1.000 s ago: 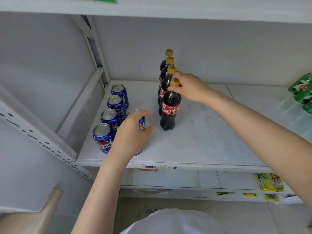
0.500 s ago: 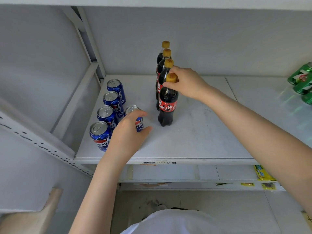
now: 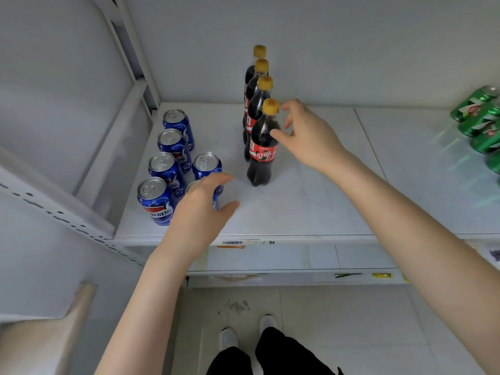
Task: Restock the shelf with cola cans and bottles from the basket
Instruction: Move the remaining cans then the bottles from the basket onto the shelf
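Observation:
Four cola bottles with yellow caps stand in a row on the white shelf; the front cola bottle is nearest me. My right hand hovers just right of it, fingers apart, holding nothing. Blue cola cans stand in a column at the shelf's left, with one more can beside them. My left hand lies over another blue can at the front, which it mostly hides. Its fingers are spread and the thumb is off the can. No basket is in view.
Green cans lie stacked at the shelf's right edge. A slanted shelf upright bounds the left side. A lower shelf sits below, and my feet stand on the tiled floor. A pale wooden edge is at bottom left.
My right hand has let go of the front bottle's cap and drawn back to the right. My left hand's fingers have loosened over the front can. The view has pulled back and down.

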